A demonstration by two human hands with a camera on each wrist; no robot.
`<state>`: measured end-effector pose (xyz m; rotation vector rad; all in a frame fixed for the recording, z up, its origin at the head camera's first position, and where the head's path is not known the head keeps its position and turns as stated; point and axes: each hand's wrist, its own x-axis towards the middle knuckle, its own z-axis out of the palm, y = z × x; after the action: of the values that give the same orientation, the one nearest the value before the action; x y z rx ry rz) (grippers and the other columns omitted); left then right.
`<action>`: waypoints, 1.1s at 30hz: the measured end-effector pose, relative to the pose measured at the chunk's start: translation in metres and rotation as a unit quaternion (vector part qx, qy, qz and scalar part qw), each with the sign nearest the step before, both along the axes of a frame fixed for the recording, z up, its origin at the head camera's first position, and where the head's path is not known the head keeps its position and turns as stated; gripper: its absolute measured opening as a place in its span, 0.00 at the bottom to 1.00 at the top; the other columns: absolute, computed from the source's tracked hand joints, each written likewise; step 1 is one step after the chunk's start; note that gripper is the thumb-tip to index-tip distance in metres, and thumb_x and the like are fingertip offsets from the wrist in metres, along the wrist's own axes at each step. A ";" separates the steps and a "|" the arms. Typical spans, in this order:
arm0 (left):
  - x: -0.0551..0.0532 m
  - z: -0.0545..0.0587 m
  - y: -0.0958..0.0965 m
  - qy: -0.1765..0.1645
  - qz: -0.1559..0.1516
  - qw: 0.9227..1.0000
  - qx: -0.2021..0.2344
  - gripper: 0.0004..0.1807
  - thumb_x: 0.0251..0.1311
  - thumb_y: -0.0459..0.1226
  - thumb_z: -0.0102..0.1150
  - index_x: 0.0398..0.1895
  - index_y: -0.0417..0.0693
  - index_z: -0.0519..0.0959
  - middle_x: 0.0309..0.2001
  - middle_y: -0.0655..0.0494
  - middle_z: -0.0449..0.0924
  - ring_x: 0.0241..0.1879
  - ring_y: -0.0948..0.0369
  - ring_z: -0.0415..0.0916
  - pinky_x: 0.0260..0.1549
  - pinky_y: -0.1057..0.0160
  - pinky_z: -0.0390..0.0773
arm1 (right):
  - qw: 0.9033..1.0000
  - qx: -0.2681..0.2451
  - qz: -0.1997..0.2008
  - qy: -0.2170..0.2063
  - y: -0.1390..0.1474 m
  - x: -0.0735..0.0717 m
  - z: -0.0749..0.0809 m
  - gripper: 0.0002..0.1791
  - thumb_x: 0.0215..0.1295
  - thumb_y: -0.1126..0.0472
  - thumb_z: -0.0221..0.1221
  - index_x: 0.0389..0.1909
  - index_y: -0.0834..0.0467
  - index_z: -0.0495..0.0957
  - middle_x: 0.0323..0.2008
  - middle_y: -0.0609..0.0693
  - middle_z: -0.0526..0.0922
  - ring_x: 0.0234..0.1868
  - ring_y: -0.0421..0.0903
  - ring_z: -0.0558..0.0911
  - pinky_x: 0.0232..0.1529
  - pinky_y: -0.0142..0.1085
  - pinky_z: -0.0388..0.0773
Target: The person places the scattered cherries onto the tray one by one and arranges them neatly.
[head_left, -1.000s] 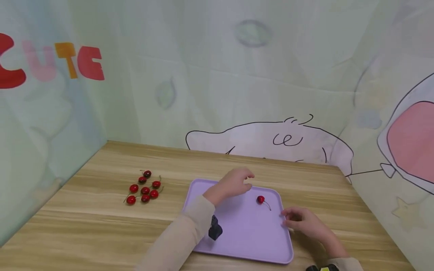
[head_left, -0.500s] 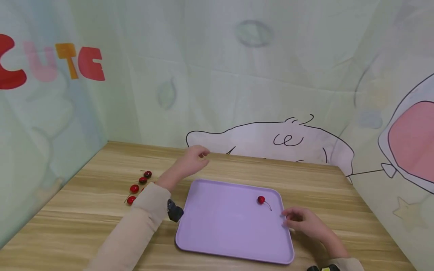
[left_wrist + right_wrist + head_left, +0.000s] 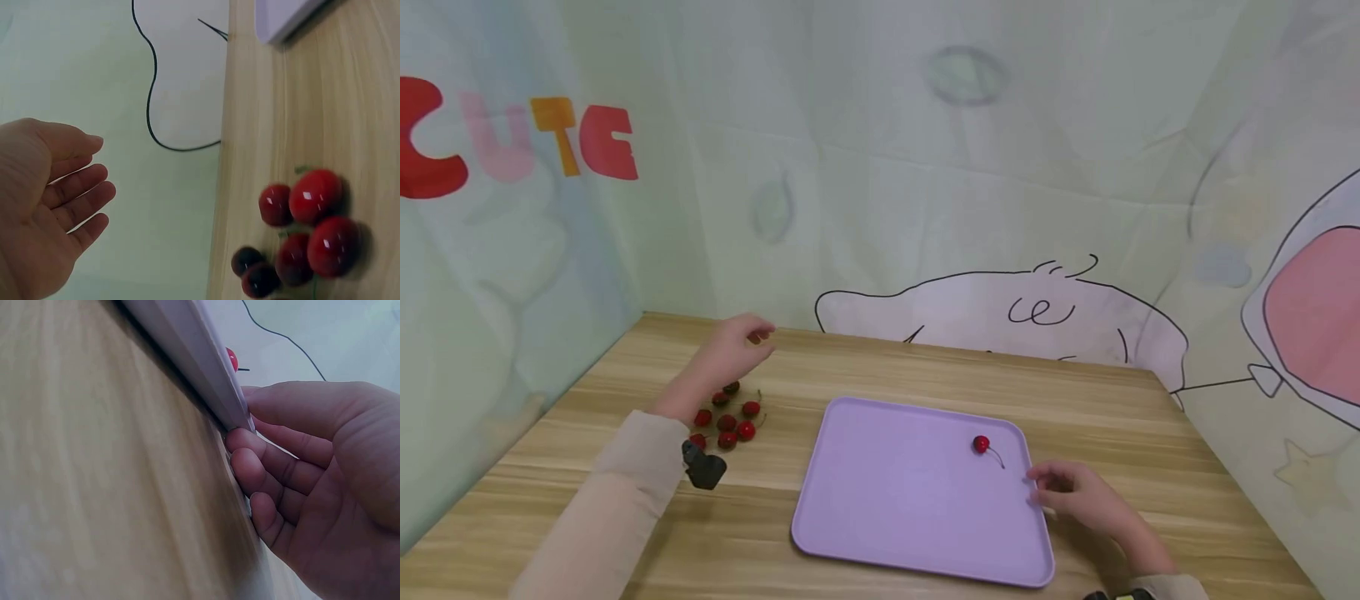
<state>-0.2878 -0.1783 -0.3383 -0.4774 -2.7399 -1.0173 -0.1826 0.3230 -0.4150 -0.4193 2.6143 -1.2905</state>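
My left hand [image 3: 730,350] hovers above the back left of the table, with relaxed, slightly bent fingers and nothing between them. In the left wrist view, several red and dark cherries [image 3: 315,197] lie on the wood beyond that hand [image 3: 56,200]; the forearm partly covers the group in the head view. A purple tray [image 3: 917,500] lies flat in the middle, with one stemmed cherry [image 3: 981,444] near its right side. At the tray's right edge, my right hand [image 3: 1078,496] holds the rim. The right wrist view shows the thumb at the rim and curled fingers [image 3: 250,469] against its outer side.
The wooden table [image 3: 760,533] reaches back to a pale printed curtain [image 3: 880,183], which also closes off both sides. Dark wrist cameras are strapped on both arms, the left one [image 3: 703,467] showing beside the cherries.
My left hand has swung left from over the tray to above the cherry group, empty throughout. The right hand stays at the tray's rim, and the tray and its cherry keep their places.
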 end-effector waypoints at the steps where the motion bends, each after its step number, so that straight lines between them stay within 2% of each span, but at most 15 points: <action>1: 0.001 -0.001 -0.004 -0.001 0.002 1.000 -0.002 0.19 0.64 0.32 0.52 0.55 0.28 0.73 0.52 0.32 0.75 0.51 0.41 0.72 0.50 0.44 0.74 | 1.000 -0.001 0.001 0.001 0.000 0.000 0.000 0.18 0.60 0.64 0.63 0.48 0.70 0.77 0.33 0.52 0.78 0.30 0.35 0.73 0.27 0.29 0.74; 10: 0.006 -0.014 -0.027 -0.032 0.036 0.999 -0.018 0.20 0.65 0.32 0.52 0.55 0.25 0.73 0.50 0.30 0.75 0.49 0.40 0.73 0.46 0.44 0.76 | 1.000 0.015 -0.009 -0.010 0.003 0.002 0.000 0.18 0.60 0.63 0.63 0.48 0.69 0.77 0.33 0.51 0.77 0.31 0.36 0.73 0.28 0.30 0.74; 20: -0.002 -0.040 -0.043 -0.071 0.053 0.996 -0.022 0.20 0.64 0.32 0.53 0.54 0.23 0.72 0.48 0.29 0.75 0.46 0.40 0.75 0.44 0.46 0.78 | 1.000 0.006 -0.015 -0.017 0.002 0.002 -0.001 0.17 0.60 0.64 0.63 0.48 0.69 0.77 0.33 0.52 0.77 0.31 0.37 0.73 0.29 0.30 0.74; 27: -0.004 -0.052 -0.047 -0.111 0.069 0.991 -0.036 0.21 0.65 0.34 0.52 0.55 0.24 0.71 0.49 0.29 0.74 0.47 0.41 0.74 0.47 0.45 0.76 | 1.000 0.010 -0.012 -0.014 0.001 0.002 0.001 0.17 0.61 0.63 0.63 0.48 0.69 0.77 0.33 0.51 0.77 0.32 0.37 0.73 0.29 0.30 0.74; 33: -0.005 -0.058 -0.048 -0.121 0.070 0.989 -0.044 0.21 0.64 0.34 0.54 0.54 0.24 0.72 0.49 0.29 0.74 0.46 0.41 0.74 0.47 0.44 0.76 | 1.000 0.017 -0.014 -0.015 0.001 0.001 0.002 0.18 0.60 0.61 0.63 0.48 0.68 0.78 0.33 0.51 0.77 0.32 0.38 0.73 0.29 0.30 0.74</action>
<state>-0.2930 -0.2264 -0.3967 -0.1800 -2.9904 -0.9821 -0.1819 0.3235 -0.4133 -0.3566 2.6212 -1.2498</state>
